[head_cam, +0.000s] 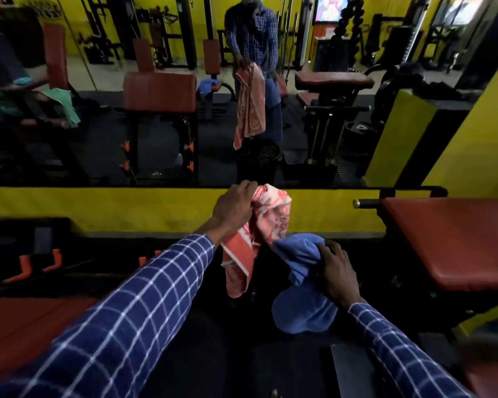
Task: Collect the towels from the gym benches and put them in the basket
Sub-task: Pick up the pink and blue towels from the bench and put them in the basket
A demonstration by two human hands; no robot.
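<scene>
blue towel (299,254) under right hand (338,275)

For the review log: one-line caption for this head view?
Facing a gym mirror, the left hand holds up an orange patterned towel while the right hand grips a blue towel.

Below the left hand (235,206), the basket is lost in darkness. The right hand (338,275) covers part of the blue towel (301,282).

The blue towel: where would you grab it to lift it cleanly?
Grip the bunched upper fold of the blue towel, coming from above on the right, where the right hand already rests. That part is gathered thick; the lower part hangs loose.
</scene>
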